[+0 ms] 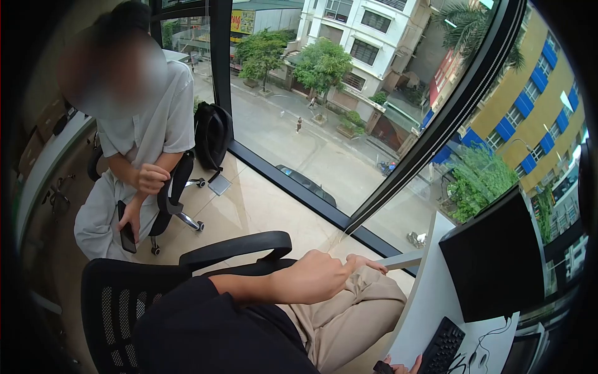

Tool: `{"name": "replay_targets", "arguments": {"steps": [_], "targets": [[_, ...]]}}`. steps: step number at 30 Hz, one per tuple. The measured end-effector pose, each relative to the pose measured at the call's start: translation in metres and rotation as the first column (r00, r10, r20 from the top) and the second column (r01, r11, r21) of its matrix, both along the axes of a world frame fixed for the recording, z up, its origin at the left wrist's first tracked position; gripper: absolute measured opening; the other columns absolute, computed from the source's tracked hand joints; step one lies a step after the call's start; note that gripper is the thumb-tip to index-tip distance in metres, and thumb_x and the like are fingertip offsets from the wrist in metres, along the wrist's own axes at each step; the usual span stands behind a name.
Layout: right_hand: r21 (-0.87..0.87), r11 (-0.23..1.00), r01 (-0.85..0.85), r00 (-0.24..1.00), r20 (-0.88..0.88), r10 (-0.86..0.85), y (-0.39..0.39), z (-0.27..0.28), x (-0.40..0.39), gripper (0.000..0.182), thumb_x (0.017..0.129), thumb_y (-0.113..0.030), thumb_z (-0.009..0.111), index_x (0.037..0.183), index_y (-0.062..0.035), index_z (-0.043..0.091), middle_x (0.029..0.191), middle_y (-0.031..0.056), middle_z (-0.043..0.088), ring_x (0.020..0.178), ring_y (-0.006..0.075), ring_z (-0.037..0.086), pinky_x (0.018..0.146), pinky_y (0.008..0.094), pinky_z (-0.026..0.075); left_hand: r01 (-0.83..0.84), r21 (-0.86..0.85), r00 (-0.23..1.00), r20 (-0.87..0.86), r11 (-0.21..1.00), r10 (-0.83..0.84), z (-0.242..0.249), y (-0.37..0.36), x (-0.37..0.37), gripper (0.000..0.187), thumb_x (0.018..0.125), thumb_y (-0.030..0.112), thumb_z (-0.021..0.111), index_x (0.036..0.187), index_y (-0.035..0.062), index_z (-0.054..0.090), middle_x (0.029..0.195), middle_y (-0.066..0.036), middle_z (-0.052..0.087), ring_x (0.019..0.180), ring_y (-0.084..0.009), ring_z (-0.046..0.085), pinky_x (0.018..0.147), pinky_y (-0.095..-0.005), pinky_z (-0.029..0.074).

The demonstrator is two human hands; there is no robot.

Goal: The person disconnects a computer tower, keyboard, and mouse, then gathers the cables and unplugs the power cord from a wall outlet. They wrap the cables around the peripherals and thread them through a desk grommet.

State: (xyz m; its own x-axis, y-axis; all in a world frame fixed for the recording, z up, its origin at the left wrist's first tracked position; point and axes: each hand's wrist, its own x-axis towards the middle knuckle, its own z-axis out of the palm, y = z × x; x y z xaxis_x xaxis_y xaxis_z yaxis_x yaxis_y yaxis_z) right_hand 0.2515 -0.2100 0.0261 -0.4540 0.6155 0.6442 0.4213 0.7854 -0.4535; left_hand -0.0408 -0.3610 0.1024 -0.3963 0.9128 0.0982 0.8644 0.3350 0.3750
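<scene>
Resting over the lap, the left hand is loosely curled and holds nothing, with 1 forefinger stretched out to the near edge of the worktop, touching it or just short of it. The right hand shows only its fingertips at the bottom edge of the view, beside a small dark object; whether it grips that object cannot be told. The keyboard lies just beyond the right hand, and the monitor stands further off behind it.

Judged from this position:
1. Keep the left forearm clear of the armrest behind it.
2. Steady the forefinger on the worktop edge before shifting weight.
3. Keep the dark object away from the cables past the keyboard.

A 2nd person sits well apart on the left-hand side, holding a phone.
</scene>
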Motion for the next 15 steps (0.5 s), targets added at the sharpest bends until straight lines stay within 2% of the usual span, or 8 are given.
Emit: {"name": "replay_targets", "arguments": {"steps": [3,7,8,10,11,13,14,15], "targets": [[-0.094,0.992,0.086,0.99,-0.103,-0.095,-0.008,0.007,-0.015,0.021,0.077,-0.003,0.069,0.097,-0.0002,0.06,0.102,0.0176,0.063,0.088,0.0313,0.061,0.08,0.0404,0.047,0.127,-0.106,0.99,0.072,0.986,-0.119,-0.01,0.012,0.003,0.054,0.085,0.013,0.051,0.133,-0.008,0.039,0.059,-0.012,0.057,0.049,-0.0299,0.056,0.047,-0.0383,0.044],[-0.304,0.952,0.034,0.999,-0.012,-0.04,-0.022,0.037,-0.02,0.037,0.079,-0.004,0.066,0.115,-0.002,0.055,0.087,0.0096,0.057,0.077,0.0224,0.054,0.086,0.0465,0.047,0.501,0.345,0.786,0.202,0.793,-0.584,-0.036,0.028,0.025,0.056,0.091,0.016,0.049,0.141,0.0024,0.031,0.072,-0.012,0.059,0.06,-0.0305,0.058,0.054,-0.0364,0.045],[-0.355,0.935,0.016,1.0,-0.008,-0.02,-0.021,0.037,-0.025,0.041,0.08,-0.005,0.065,0.12,-0.0024,0.054,0.083,0.0077,0.055,0.074,0.0202,0.053,0.088,0.048,0.048,0.501,0.538,0.71,0.194,0.678,-0.678,-0.047,0.032,0.037,0.058,0.092,0.018,0.048,0.144,0.006,0.026,0.074,-0.012,0.058,0.063,-0.0303,0.057,0.055,-0.0359,0.045],[-0.723,0.683,-0.104,0.984,0.024,0.175,-0.001,0.013,-0.002,0.067,0.083,-0.006,0.063,0.142,-0.0058,0.031,0.109,0.0097,0.055,0.091,0.0192,0.054,0.084,0.0404,0.048,0.383,0.708,0.639,0.261,0.593,-0.724,-0.054,0.04,0.064,0.042,0.091,0.021,0.056,0.129,0.0056,0.047,0.089,-0.008,0.058,0.074,-0.0231,0.059,0.053,-0.0321,0.046],[-0.62,0.705,-0.345,0.938,-0.193,0.289,-0.005,-0.006,-0.001,0.057,0.085,-0.008,0.062,0.137,-0.0043,0.038,0.115,0.0137,0.057,0.096,0.0204,0.057,0.082,0.036,0.049,0.321,0.733,0.56,0.364,0.6,-0.744,-0.067,0.042,0.077,0.04,0.089,0.021,0.06,0.125,0.0056,0.05,0.088,-0.007,0.06,0.072,-0.0211,0.059,0.055,-0.031,0.046],[-0.876,0.443,-0.19,0.973,-0.106,0.206,0.03,-0.047,0.026,0.047,0.09,-0.013,0.059,0.132,-0.0023,0.042,0.119,0.0153,0.056,0.103,0.0228,0.058,0.086,0.0343,0.048,0.18,0.767,0.344,0.538,0.616,-0.77,-0.09,0.047,0.104,0.037,0.086,0.021,0.067,0.118,0.0056,0.056,0.084,-0.007,0.064,0.068,-0.0172,0.059,0.059,-0.0287,0.048],[-0.535,0.79,-0.301,0.936,-0.005,0.353,-0.01,-0.006,0.005,0.043,0.093,-0.019,0.056,0.131,-0.0024,0.043,0.119,0.0138,0.057,0.103,0.0235,0.059,0.089,0.0357,0.048,0.159,0.73,0.287,0.609,0.664,-0.739,-0.09,0.047,0.111,0.044,0.085,0.022,0.069,0.123,0.0043,0.053,0.086,-0.007,0.065,0.068,-0.0166,0.06,0.059,-0.0275,0.048],[-0.518,0.803,-0.295,0.943,-0.022,0.332,-0.012,-0.01,0.007,0.042,0.095,-0.022,0.052,0.131,-0.0028,0.042,0.12,0.0131,0.057,0.104,0.0235,0.059,0.089,0.0366,0.047,0.142,0.689,0.234,0.674,0.711,-0.701,-0.088,0.046,0.115,0.052,0.084,0.022,0.071,0.128,0.0031,0.05,0.087,-0.008,0.065,0.069,-0.0161,0.061,0.06,-0.0262,0.049]]}}
